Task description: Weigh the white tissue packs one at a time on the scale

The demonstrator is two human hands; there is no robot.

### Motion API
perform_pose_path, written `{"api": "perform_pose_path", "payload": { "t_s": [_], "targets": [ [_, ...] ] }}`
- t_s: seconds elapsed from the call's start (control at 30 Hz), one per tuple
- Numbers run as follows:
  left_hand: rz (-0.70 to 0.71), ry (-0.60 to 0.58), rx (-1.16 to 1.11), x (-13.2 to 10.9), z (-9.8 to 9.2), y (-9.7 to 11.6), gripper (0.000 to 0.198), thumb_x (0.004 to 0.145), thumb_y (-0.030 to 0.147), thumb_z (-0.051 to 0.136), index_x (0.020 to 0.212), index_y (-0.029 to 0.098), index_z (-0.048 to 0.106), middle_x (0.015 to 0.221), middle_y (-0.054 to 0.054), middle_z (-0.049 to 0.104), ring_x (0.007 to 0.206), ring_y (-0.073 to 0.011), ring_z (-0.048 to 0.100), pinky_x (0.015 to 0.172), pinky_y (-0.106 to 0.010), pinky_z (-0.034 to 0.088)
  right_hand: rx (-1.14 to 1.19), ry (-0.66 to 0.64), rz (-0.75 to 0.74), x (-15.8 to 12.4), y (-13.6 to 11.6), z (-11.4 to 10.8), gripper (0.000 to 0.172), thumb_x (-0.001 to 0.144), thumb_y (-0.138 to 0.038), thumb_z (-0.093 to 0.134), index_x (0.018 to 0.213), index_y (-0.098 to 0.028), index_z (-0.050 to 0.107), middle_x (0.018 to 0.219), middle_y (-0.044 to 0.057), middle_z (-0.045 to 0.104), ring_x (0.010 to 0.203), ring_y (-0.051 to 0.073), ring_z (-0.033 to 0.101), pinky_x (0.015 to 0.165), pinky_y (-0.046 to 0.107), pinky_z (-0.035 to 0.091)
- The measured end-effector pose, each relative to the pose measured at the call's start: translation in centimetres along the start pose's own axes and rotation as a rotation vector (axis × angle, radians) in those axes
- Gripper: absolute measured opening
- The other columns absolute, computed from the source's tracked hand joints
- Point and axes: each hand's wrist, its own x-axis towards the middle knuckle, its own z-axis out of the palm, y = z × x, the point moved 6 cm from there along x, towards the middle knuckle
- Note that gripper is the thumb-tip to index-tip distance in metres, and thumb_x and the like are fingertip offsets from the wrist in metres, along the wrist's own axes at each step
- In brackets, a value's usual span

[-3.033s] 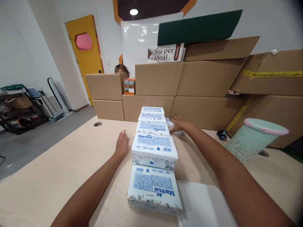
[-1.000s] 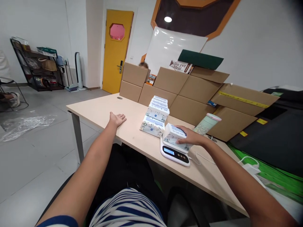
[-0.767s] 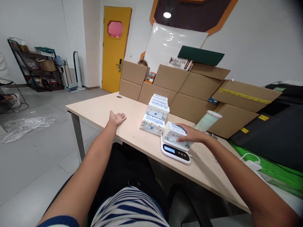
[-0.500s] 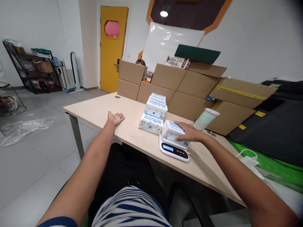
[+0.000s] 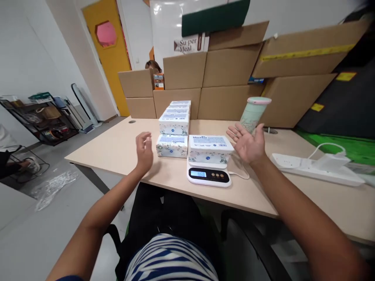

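Observation:
A white tissue pack with a floral print (image 5: 208, 150) rests on a white scale (image 5: 209, 177) whose lit display shows digits. To its left, another tissue pack (image 5: 172, 146) lies on the table, with a row of several similar packs (image 5: 174, 121) behind it. My right hand (image 5: 249, 144) is just right of the pack on the scale, palm up, fingers spread, holding nothing. Left of the packs, my left hand (image 5: 144, 152) is raised above the table with its fingers somewhat bent and apart; nothing shows in it.
A green tumbler with a pink lid (image 5: 254, 113) stands behind my right hand. Cardboard boxes (image 5: 224, 101) line the table's back edge, a person's head (image 5: 153, 65) showing behind them. A white power strip (image 5: 316, 168) lies at right.
My right hand has let go of the pack on the scale and turned palm up beside it. My left hand has lifted and turned inward, nearer the packs. The view has swung right.

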Motion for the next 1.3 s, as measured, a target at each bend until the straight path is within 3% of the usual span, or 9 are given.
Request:
{"api": "perform_pose_path", "payload": {
  "t_s": [0.13,0.23,0.3,0.4,0.53,0.73,0.9,1.07,1.3],
  "targets": [
    [0.407,-0.274,-0.194,-2.4,9.2,7.8,0.036,0.111,0.058,0.047,0.131,0.035,0.066,0.138,-0.007,0.062,0.125,-0.0240,0.065,0.105,-0.043,0.056,0.273,0.093,0.103,-1.0,1.3,0.2,0.111,0.085,-0.099,0.010,0.165,-0.030,0.045,0.166,0.015,0.056,0.156,0.034,0.051,0.125,0.063,0.045],
    [0.362,-0.284,-0.233,-2.4,14.5,9.8,0.042,0.113,0.062,0.038,0.129,0.033,0.065,0.143,-0.007,0.060,0.130,-0.0259,0.063,0.103,-0.044,0.056,0.206,0.077,0.177,-0.8,2.9,0.2,0.115,0.084,-0.098,0.008,0.172,-0.028,0.034,0.165,0.017,0.055,0.155,0.038,0.052,0.118,0.063,0.052],
    [0.265,-0.210,-0.203,-2.2,15.8,9.0,0.047,0.114,0.062,0.033,0.118,0.028,0.065,0.132,-0.010,0.062,0.122,-0.0246,0.066,0.101,-0.043,0.056,0.094,0.034,0.205,-0.2,4.2,-0.3,0.122,0.081,-0.099,0.003,0.176,-0.026,0.023,0.170,0.018,0.049,0.159,0.039,0.046,0.117,0.063,0.052],
    [0.198,-0.129,-0.123,-2.4,15.2,6.5,0.052,0.112,0.066,0.034,0.100,0.025,0.062,0.103,-0.008,0.062,0.095,-0.0203,0.064,0.090,-0.038,0.056,-0.006,0.032,0.202,1.2,5.9,-1.9,0.127,0.077,-0.096,-0.011,0.179,-0.025,0.008,0.172,0.020,0.045,0.164,0.040,0.039,0.119,0.065,0.049],
    [0.168,-0.210,-0.075,-3.5,13.9,4.1,0.059,0.108,0.075,0.032,0.094,0.026,0.060,0.068,0.001,0.044,0.061,-0.0171,0.045,0.062,-0.032,0.044,-0.029,0.096,0.160,2.8,7.1,-4.3,0.122,0.079,-0.091,-0.018,0.179,-0.024,0.001,0.172,0.021,0.046,0.164,0.040,0.037,0.119,0.067,0.047],
    [0.305,-0.356,0.078,-4.9,13.9,5.1,0.067,0.106,0.079,0.030,0.099,0.025,0.068,0.078,-0.005,0.067,0.061,-0.0182,0.055,0.063,-0.035,0.044,-0.076,0.222,0.175,3.2,6.8,-6.5,0.124,0.077,-0.092,-0.020,0.180,-0.027,0.006,0.178,0.017,0.039,0.164,0.041,0.037,0.119,0.068,0.046],
    [0.280,-0.348,0.128,-4.3,13.6,4.8,0.050,0.110,0.062,0.040,0.098,0.025,0.070,0.086,-0.007,0.074,0.079,-0.0223,0.068,0.071,-0.034,0.048,-0.048,0.242,0.160,2.5,5.5,-5.5,0.120,0.082,-0.092,-0.015,0.180,-0.025,0.009,0.179,0.018,0.036,0.165,0.039,0.036,0.120,0.069,0.045],
    [0.249,-0.459,0.257,-4.2,14.0,3.7,0.028,0.108,0.043,0.049,0.116,0.026,0.071,0.058,0.004,0.056,0.056,-0.0199,0.056,0.061,-0.031,0.037,-0.034,0.207,0.158,1.3,4.7,-3.3,0.117,0.084,-0.093,-0.008,0.179,-0.027,0.013,0.180,0.017,0.035,0.166,0.036,0.036,0.122,0.064,0.046],
    [0.313,-0.385,0.256,-4.4,13.6,3.8,0.040,0.109,0.056,0.046,0.109,0.027,0.074,0.069,-0.001,0.069,0.063,-0.0202,0.063,0.065,-0.031,0.042,-0.032,0.170,0.173,0.4,4.1,-1.6,0.119,0.084,-0.094,-0.003,0.177,-0.024,0.018,0.179,0.018,0.036,0.166,0.035,0.038,0.124,0.058,0.046]
  ]
}}
